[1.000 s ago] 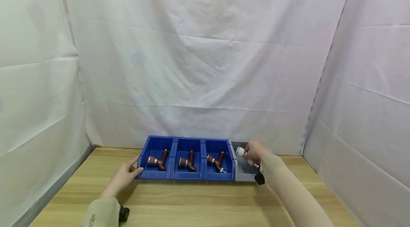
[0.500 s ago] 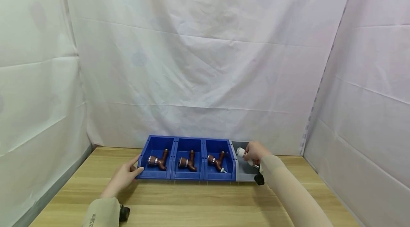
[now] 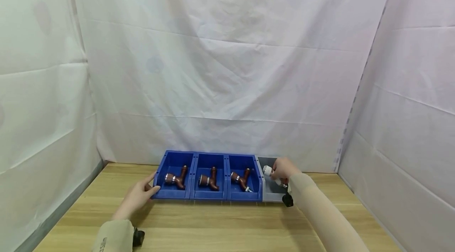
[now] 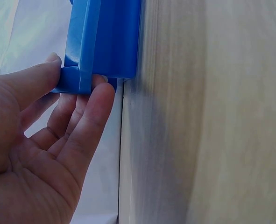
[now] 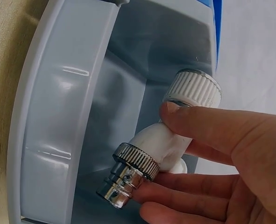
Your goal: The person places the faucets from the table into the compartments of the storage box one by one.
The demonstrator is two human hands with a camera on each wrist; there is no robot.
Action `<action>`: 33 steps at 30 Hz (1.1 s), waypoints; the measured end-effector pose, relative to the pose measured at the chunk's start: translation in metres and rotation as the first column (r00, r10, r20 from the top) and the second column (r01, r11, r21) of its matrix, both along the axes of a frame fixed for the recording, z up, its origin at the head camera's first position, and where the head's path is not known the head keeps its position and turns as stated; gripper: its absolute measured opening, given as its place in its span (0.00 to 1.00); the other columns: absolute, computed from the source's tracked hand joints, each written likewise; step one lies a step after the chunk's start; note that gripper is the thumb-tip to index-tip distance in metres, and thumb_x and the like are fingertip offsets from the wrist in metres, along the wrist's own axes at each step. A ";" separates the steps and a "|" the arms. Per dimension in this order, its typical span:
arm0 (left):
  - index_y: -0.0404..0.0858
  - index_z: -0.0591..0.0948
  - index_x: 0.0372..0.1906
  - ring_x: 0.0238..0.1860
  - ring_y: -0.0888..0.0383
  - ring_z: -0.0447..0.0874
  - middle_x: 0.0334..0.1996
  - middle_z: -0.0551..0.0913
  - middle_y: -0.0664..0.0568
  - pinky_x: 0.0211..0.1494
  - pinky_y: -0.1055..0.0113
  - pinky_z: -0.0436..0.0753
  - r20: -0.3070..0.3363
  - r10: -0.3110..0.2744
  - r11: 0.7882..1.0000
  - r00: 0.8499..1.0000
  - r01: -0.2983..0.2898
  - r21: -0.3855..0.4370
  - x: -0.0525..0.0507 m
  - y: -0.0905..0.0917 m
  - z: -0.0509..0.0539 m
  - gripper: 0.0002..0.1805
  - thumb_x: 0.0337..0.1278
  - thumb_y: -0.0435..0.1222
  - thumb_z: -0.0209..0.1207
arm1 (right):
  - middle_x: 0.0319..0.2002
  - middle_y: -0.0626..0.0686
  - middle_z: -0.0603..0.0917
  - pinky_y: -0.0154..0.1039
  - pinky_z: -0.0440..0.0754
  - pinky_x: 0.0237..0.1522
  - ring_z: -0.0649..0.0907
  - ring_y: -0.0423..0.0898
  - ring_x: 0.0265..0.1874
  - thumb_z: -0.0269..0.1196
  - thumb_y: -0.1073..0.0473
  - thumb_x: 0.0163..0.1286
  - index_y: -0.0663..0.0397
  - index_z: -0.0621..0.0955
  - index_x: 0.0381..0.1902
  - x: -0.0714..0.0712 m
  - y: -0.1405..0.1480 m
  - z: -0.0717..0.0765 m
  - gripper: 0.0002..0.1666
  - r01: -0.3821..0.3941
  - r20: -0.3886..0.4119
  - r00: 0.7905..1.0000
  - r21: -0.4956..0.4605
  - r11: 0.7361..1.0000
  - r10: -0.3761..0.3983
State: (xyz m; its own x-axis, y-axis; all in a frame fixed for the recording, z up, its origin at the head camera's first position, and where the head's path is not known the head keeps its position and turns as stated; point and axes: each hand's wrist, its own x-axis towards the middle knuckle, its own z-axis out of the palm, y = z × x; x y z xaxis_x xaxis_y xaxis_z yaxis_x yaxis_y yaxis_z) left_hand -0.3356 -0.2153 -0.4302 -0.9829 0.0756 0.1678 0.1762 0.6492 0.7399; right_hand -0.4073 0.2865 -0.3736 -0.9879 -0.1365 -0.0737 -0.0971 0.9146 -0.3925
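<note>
My right hand (image 3: 285, 169) holds a white tap (image 5: 163, 142) inside the grey bin (image 3: 273, 196) at the right end of the row. The tap has a ribbed white knob (image 5: 196, 88) and a chrome hose nozzle (image 5: 123, 182). The thumb lies near the knob, and the other fingers are around the body and under the nozzle. At the row's left end my left hand (image 3: 136, 196) pinches the edge of the leftmost blue bin (image 4: 84, 51), thumb on one side and fingers on the other. Some of its fingertips are hidden by the rim.
Three blue bins stand joined beside the grey one. Each holds one brown tap: left (image 3: 175, 179), middle (image 3: 210, 180) and right (image 3: 243, 181). The right one has a pale nozzle. The wooden table (image 3: 213, 228) ends at a white curtain (image 3: 220, 86), with curtains at both sides.
My right hand and the white tap sit only slightly lower in the head view than before. The left hand keeps its hold on the blue bin's edge.
</note>
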 end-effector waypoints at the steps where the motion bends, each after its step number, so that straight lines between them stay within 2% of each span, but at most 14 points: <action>1: 0.29 0.63 0.71 0.22 0.55 0.77 0.25 0.79 0.50 0.23 0.64 0.72 0.004 0.004 1.000 1.000 -0.004 0.003 0.000 0.000 0.000 0.34 0.65 0.38 0.59 | 0.19 0.52 0.81 0.43 0.80 0.20 0.82 0.52 0.16 0.71 0.64 0.56 0.57 0.84 0.21 0.000 0.000 0.000 0.07 0.001 0.000 1.000 -0.001 1.000 -0.001; 6: 0.29 0.63 0.71 0.22 0.54 0.77 0.25 0.79 0.49 0.23 0.64 0.73 0.013 0.003 1.000 1.000 -0.003 0.013 0.000 0.000 0.000 0.33 0.66 0.37 0.59 | 0.20 0.52 0.81 0.42 0.79 0.17 0.82 0.55 0.18 0.70 0.65 0.56 0.56 0.84 0.21 -0.001 -0.001 0.000 0.07 0.005 -0.005 1.000 -0.004 1.000 -0.005; 9: 0.29 0.63 0.71 0.22 0.54 0.77 0.25 0.79 0.49 0.23 0.64 0.73 0.012 0.001 1.000 1.000 -0.001 0.015 0.000 -0.001 0.000 0.33 0.65 0.37 0.59 | 0.21 0.52 0.81 0.40 0.78 0.16 0.82 0.53 0.17 0.70 0.65 0.56 0.56 0.83 0.21 -0.001 -0.001 -0.001 0.07 0.010 0.000 1.000 0.004 1.000 -0.010; 14: 0.29 0.63 0.71 0.22 0.54 0.77 0.25 0.79 0.49 0.23 0.64 0.73 0.014 0.000 1.000 1.000 0.000 0.012 0.000 -0.001 0.000 0.33 0.65 0.36 0.59 | 0.21 0.52 0.80 0.40 0.79 0.17 0.81 0.49 0.15 0.71 0.65 0.56 0.56 0.83 0.22 0.000 -0.002 -0.005 0.07 0.015 -0.003 1.000 0.012 1.000 -0.015; 25: 0.27 0.64 0.70 0.22 0.54 0.77 0.23 0.78 0.50 0.23 0.64 0.73 -0.004 0.007 1.000 1.000 -0.007 0.018 0.000 0.000 -0.003 0.33 0.65 0.35 0.60 | 0.20 0.52 0.80 0.39 0.78 0.16 0.81 0.49 0.15 0.71 0.65 0.55 0.56 0.83 0.20 0.001 -0.004 -0.008 0.07 0.026 -0.006 1.000 0.018 1.000 -0.026; 30: 0.28 0.63 0.70 0.22 0.54 0.76 0.23 0.78 0.51 0.23 0.63 0.73 0.000 0.006 1.000 1.000 -0.006 0.011 0.000 0.001 -0.002 0.33 0.65 0.36 0.59 | 0.21 0.52 0.80 0.42 0.80 0.19 0.81 0.50 0.17 0.72 0.64 0.55 0.56 0.83 0.22 0.001 -0.003 -0.009 0.07 0.036 0.009 0.999 0.019 0.999 -0.036; 33: 0.28 0.63 0.70 0.22 0.54 0.76 0.23 0.78 0.50 0.23 0.64 0.73 0.006 0.009 1.000 1.000 -0.009 0.009 -0.001 0.001 -0.001 0.33 0.65 0.36 0.59 | 0.21 0.52 0.80 0.40 0.79 0.18 0.81 0.51 0.17 0.72 0.64 0.55 0.56 0.83 0.21 0.001 -0.003 -0.009 0.08 0.039 0.008 0.999 0.023 0.999 -0.039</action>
